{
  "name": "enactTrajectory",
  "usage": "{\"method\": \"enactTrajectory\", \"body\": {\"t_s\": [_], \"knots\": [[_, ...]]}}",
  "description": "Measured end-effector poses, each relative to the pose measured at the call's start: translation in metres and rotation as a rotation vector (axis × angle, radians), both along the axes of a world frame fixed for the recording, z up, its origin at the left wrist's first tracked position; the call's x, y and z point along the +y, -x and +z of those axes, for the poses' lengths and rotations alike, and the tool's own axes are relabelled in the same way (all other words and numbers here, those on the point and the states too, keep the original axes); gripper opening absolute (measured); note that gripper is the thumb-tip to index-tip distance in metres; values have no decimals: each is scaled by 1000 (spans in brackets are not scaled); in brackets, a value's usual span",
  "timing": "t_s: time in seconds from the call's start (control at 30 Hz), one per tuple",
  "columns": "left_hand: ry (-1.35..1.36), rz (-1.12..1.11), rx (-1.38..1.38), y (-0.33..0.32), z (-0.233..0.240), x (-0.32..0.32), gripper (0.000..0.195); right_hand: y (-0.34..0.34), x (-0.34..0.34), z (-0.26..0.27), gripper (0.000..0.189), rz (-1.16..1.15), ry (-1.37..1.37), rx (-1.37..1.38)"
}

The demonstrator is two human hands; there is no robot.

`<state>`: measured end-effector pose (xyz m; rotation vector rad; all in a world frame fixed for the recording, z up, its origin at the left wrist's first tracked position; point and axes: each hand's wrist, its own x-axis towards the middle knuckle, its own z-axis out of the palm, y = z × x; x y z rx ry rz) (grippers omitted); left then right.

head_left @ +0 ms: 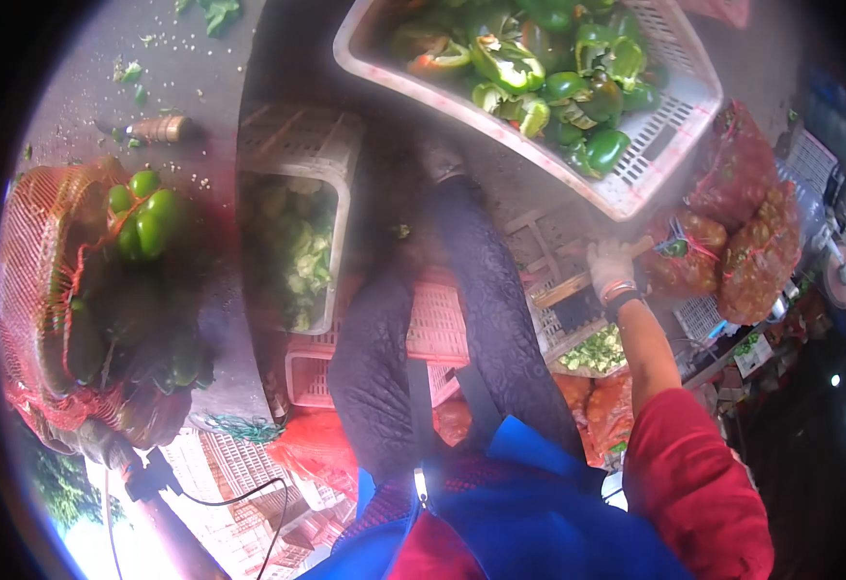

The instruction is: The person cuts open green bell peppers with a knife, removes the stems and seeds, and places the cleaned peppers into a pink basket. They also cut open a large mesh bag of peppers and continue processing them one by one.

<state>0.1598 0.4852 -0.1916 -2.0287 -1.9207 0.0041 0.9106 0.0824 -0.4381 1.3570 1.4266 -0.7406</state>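
My left hand, in a glove, grips the bottom end of a red mesh bag at the left. The bag lies tilted on the table with its mouth open. Bright green bell peppers show at the mouth, and darker ones sit in shadow below. My right hand, also gloved, is closed around a wooden bar at the right, beside my leg. What the bar belongs to is partly hidden. A knife with a wooden handle rests on the grey tabletop, above the bag.
Ahead, a white plastic crate holds cut green peppers. Another crate with pale green scraps stands between table and legs. A pink crate is beneath me. Filled mesh sacks crowd the right. A cable hangs lower left.
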Motion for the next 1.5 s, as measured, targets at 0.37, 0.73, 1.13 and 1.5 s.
{"method": "enactTrajectory", "body": {"t_s": [0.37, 0.73, 1.13, 1.5], "knots": [[16, 11, 5, 26, 5, -8, 42, -15, -10, -32, 32, 73, 361, 28], [-57, 162, -73, 53, -7, -57, 38, 137, 34, -17, 26, 237, 282, 309], [-147, 259, -219, 8, 6, -87, 34, 171, 155, 76, 18, 29, 297, 518], [535, 321, -1148, -240, -75, -212, 25, 187, 345, 154, 35, 127, -456, 900]]}}
